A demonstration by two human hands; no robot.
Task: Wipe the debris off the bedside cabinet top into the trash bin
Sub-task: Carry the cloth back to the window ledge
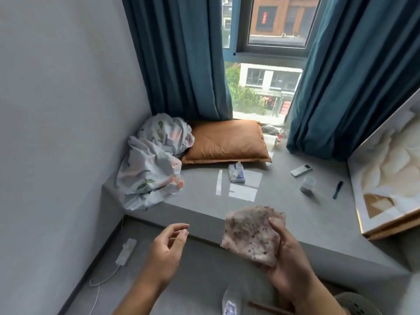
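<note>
Speckled pink cloth (252,235) hung from the right hand (287,258), pinched at its edge above the grey window platform (284,208), as seen from the head camera. The left hand (168,244) was held loose and empty beside it — fingers curled, gripping nothing. Behind lay a tan pillow (225,142), crumpled floral bedding (152,164), a tissue pack (236,172) and a remote (301,170) — all before teal curtains (181,53).
</note>
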